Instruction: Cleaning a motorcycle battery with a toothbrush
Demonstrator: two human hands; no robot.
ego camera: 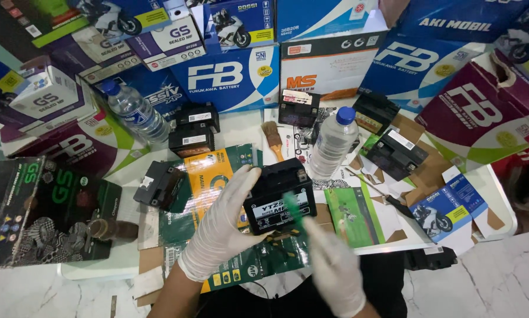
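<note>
I see my left hand, in a white glove, holding a small black battery by its left side above the white table. My right hand, also gloved, is just below the battery and pinches a small green piece, which is blurred, against the front label. Behind the battery stands a clear plastic bottle with a blue cap, and beside it lies a brush with a wooden handle. More black batteries lie farther back, among flattened cartons and many coloured boxes.
</note>
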